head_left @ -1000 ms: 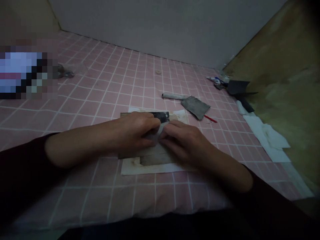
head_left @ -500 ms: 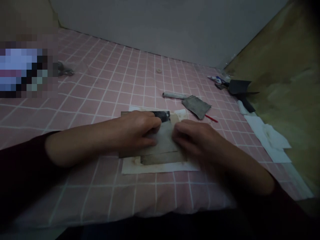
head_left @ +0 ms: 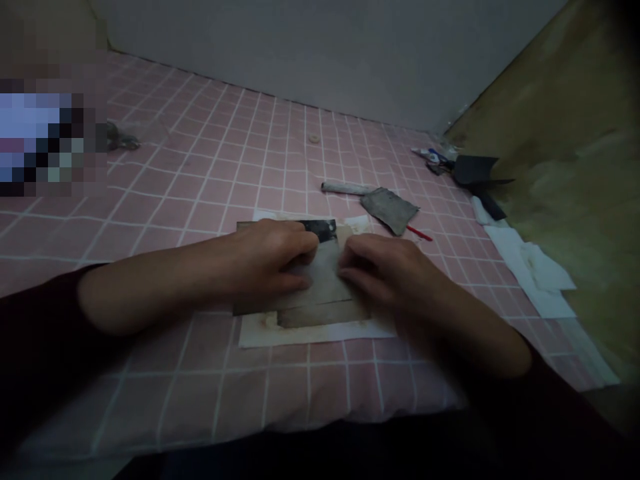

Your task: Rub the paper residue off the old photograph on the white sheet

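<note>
A thin grey sheet (head_left: pixel 325 277) lies over a brownish-grey piece (head_left: pixel 320 315), with a black printed patch (head_left: pixel 323 230) at its far edge. Under them is stained white paper (head_left: pixel 310 337). My left hand (head_left: pixel 280 257) rests on the left part of the sheet, fingers curled in and thumb low. At the sheet's right edge, my right hand (head_left: pixel 377 263) has fingers and thumb pinched together. What sits between the fingertips of either hand is hidden by the hands and the dim light.
Beyond my right hand lie a grey cloth-like piece (head_left: pixel 391 211), a rolled grey tube (head_left: pixel 345 189) and a red stick (head_left: pixel 420 233). Black sheets (head_left: pixel 475 171) and white paper (head_left: pixel 530 267) line the right wall. A small pale ring (head_left: pixel 313 139) sits farther back on the pink checked cloth (head_left: pixel 210 153).
The whole view has shifted slightly. Both hands stay on the stack; the right fingertips sit a little differently at the sheet's right edge.
</note>
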`<state>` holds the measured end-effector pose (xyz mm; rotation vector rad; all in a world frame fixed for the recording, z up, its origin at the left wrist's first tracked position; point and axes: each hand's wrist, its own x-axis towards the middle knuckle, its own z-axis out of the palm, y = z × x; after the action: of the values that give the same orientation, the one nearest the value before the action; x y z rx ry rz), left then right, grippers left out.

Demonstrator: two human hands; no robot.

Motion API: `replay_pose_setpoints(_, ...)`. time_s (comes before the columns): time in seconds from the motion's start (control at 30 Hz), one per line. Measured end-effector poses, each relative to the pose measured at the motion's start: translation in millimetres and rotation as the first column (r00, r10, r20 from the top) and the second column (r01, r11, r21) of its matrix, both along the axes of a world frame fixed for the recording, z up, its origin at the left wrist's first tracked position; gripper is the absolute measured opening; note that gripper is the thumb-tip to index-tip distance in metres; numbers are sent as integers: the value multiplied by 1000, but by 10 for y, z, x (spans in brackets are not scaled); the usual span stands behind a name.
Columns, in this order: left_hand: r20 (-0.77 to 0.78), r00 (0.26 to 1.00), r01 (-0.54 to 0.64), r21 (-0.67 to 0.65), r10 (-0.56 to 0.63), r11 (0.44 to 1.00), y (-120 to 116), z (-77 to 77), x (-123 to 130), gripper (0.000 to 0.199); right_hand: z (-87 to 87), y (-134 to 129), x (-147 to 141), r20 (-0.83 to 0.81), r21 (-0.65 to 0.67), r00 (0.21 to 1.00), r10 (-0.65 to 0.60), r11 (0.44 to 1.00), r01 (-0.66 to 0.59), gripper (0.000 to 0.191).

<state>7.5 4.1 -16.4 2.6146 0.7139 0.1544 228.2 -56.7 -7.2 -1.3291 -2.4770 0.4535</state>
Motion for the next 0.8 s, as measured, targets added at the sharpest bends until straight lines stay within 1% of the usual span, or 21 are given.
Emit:
replay_pose_setpoints(0.1,-5,1000,-16,-4,16,1000,5,-13,6,7,-34,3,-59,-54,75,996,75,995,-71,9)
replay_pose_setpoints(0.17,-2,1000,-14,0,14,1000,3,-17,4,7,-27,8,-38,-31,62,996,83,995,-81,10)
replay_pose_setpoints(0.27,9,1000,-1,5,1,1000,-2,-14,-2,8,0,8,20,28,0,999,26,1000,-26,13)
replay_pose_setpoints(0.33,6,1000,-1,3,0,1000,0,-14,-5,8,-5,2,5,16,5,1000,20,1000,-20,12)
replay_pose_setpoints(0.43,3,1000,-10,0,10,1000,11,-22,-4,8,-33,-4,-65,-59,55,994,96,994,-93,12)
replay_pose_setpoints(0.5,-6,1000,-15,-2,15,1000,16,-27,-2,8,-29,-4,-66,-62,43,991,120,992,-117,13)
replay_pose_setpoints(0.53,-9,1000,-14,0,14,1000,16,-28,-2,9,-18,-4,-45,-41,18,993,106,994,-106,13)
replay_pose_setpoints(0.6,-6,1000,-2,4,2,1000,13,-24,-1,9,8,-3,12,19,-39,999,41,998,-40,14)
replay_pose_setpoints(0.67,4,1000,10,3,-10,1000,9,-16,-2,8,17,0,35,41,-49,999,-6,999,8,13)
replay_pose_setpoints(0.73,-2,1000,4,0,-4,1000,7,-8,-2,7,2,8,4,5,-10,1000,5,1000,-5,13)
replay_pose_setpoints(0.8,-8,1000,-3,-2,3,1000,8,-2,-3,7,-16,18,-41,-43,30,998,54,998,-53,14)
